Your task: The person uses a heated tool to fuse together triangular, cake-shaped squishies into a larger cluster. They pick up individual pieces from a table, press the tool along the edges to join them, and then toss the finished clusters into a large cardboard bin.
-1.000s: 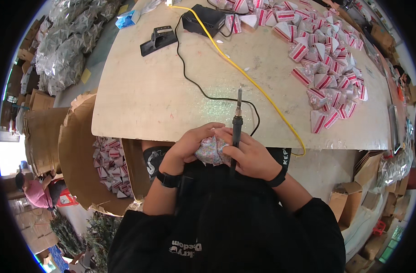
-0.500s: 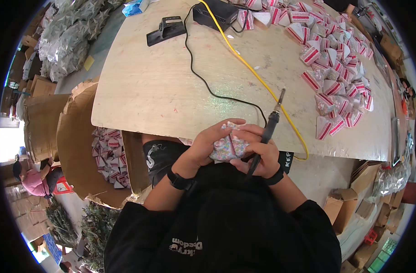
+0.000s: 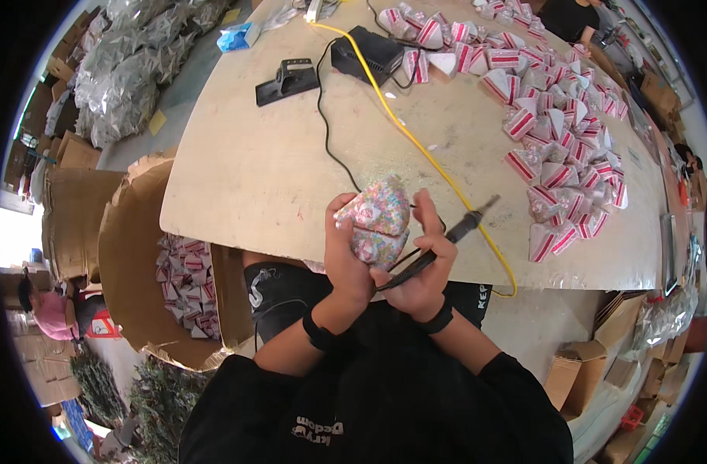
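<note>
In front of my body, my left hand holds a toy cake slice covered in pastel sprinkles. A dark groove runs across its face, so it could be two pieces held together. Its fingers wrap the left side and the thumb side faces the right hand. My right hand keeps a black soldering iron across its palm, with the metal tip pointing up and right, away from the slice. The right fingers are partly spread, and the index finger stands beside the slice. The slice's underside is hidden.
Many wedge-shaped cake slices with red and white layers cover the table's right side. A black soldering station, an iron stand and a yellow cable lie on the table. A cardboard box of slices stands at left; another person is at far right.
The sprinkled slice has been raised and turned in my left hand, showing its face. My right hand has come off it and opened somewhat, with the iron tilted flatter.
</note>
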Motion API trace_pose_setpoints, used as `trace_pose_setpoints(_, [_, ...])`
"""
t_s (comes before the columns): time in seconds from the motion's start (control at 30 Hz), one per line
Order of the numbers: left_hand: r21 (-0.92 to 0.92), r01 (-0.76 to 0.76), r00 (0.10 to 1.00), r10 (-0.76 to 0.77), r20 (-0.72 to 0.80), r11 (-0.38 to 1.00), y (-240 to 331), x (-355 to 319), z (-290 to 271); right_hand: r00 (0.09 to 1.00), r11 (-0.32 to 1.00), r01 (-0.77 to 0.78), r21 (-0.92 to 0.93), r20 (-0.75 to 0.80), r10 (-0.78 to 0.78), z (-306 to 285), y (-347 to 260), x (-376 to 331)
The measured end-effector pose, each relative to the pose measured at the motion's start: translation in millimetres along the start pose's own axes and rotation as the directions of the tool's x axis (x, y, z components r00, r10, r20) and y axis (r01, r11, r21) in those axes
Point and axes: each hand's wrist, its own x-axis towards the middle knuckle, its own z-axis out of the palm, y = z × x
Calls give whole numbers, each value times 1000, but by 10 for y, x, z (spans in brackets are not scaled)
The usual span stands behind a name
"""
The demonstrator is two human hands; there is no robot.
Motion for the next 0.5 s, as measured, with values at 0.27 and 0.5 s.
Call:
trace_pose_setpoints(0.27, [87,-197,980,195,23,977,-10,-223,135,932,882,-297,366,-90,351,95,-331,102])
trace_pose_setpoints(0.5, [15,-156,977,152,148,988,7,-208,155,954,945,-209,252,-160,253,-29,-312,155])
